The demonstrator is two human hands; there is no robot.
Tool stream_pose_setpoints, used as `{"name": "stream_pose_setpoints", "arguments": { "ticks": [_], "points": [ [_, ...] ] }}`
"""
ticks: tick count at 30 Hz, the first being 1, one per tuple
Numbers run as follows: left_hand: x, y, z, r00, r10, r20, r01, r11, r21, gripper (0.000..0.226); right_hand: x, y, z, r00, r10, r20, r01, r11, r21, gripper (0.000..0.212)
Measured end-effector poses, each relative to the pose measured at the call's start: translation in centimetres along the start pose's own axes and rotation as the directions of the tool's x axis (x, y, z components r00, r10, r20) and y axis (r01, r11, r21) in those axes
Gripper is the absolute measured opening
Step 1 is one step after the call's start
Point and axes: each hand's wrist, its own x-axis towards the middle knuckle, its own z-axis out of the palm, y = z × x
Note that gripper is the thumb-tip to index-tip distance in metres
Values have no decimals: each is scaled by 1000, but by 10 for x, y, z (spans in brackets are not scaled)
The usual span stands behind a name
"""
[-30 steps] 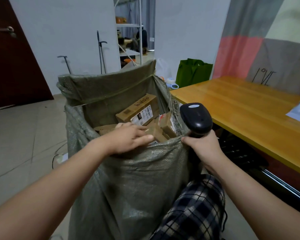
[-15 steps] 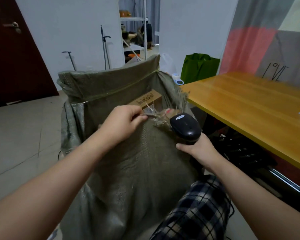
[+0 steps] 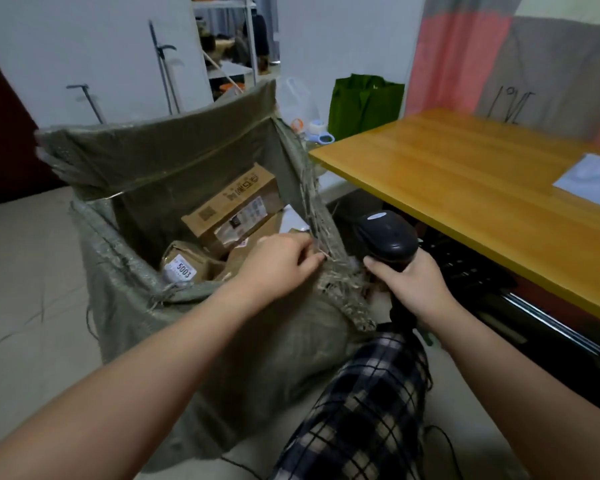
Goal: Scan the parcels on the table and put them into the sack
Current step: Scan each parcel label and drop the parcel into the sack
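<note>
A large grey-green woven sack (image 3: 174, 161) stands open in front of me. Inside lie several cardboard parcels: a long brown box (image 3: 236, 206) leaning at the back and a smaller parcel (image 3: 184, 266) with a white label reading 5003. My left hand (image 3: 278, 265) pinches the frayed near rim of the sack. My right hand (image 3: 409, 285) grips a black barcode scanner (image 3: 387, 237) just right of the sack, its head pointing away from me.
A yellow wooden table (image 3: 465, 181) runs along the right, with a white sheet (image 3: 593, 178) at its far right. A green bag (image 3: 364, 102) and small items stand behind it. My plaid-clad leg (image 3: 364, 403) is below the scanner. Tiled floor lies to the left.
My left hand went from resting on the parcels to gripping the sack's near rim, pulled it up, then lowered it. The parcels show again. The scanner stayed in my right hand.
</note>
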Motion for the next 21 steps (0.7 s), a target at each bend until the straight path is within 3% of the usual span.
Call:
{"name": "stream_pose_setpoints", "arguments": {
  "ticks": [6,8,11,16,21],
  "points": [
    [68,83,29,980,189,-56,-195,973,-126,22,-2,-2,-89,963,111,-245,-120,992,-24,23],
    [92,116,37,963,264,-55,-270,950,-160,20,-5,-4,-122,960,81,-269,-116,987,-115,10],
    [124,163,52,929,370,-3,-364,910,-198,11,-13,-8,-164,953,62,-296,-146,951,-271,15],
    [157,216,84,900,427,93,-371,858,-355,11,-18,10,-209,874,144,-465,-232,963,-139,14],
    [192,245,112,876,476,80,-424,838,-344,12,-6,19,-245,720,200,-664,-295,955,-33,16]
  ]
}}
